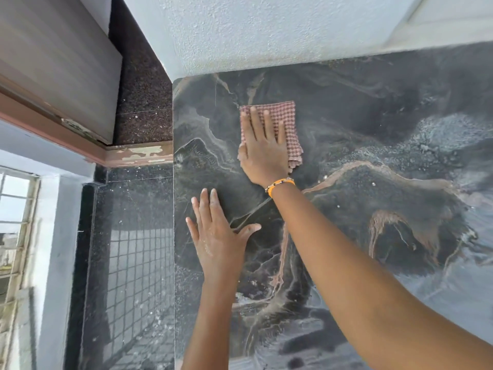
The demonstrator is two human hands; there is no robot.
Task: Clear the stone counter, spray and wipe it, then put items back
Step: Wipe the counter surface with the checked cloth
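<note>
— What's over on your far left?

— A barred window, and beside it a dark speckled ledge that mirrors the grid of the bars. Above that runs a wooden trim with flaking paint.

— And your left hand?

— My left hand lies flat on the stone counter, close to its left edge. The fingers are straight and spread, the thumb out to the side, and it holds nothing.

— Where is the cloth?

— The checked cloth lies folded on the counter's near-left part, a little below the white textured wall. My right hand presses down on it with the fingers straight and slightly apart; I am not curling round it or pinching it. The cloth sticks out past my fingertips and along the right side of my palm.

— Anything on that wrist?

— An orange beaded bracelet. To the right of it the dark, veined slab stretches away, with a pale, grainy sheen across its upper right.
</note>
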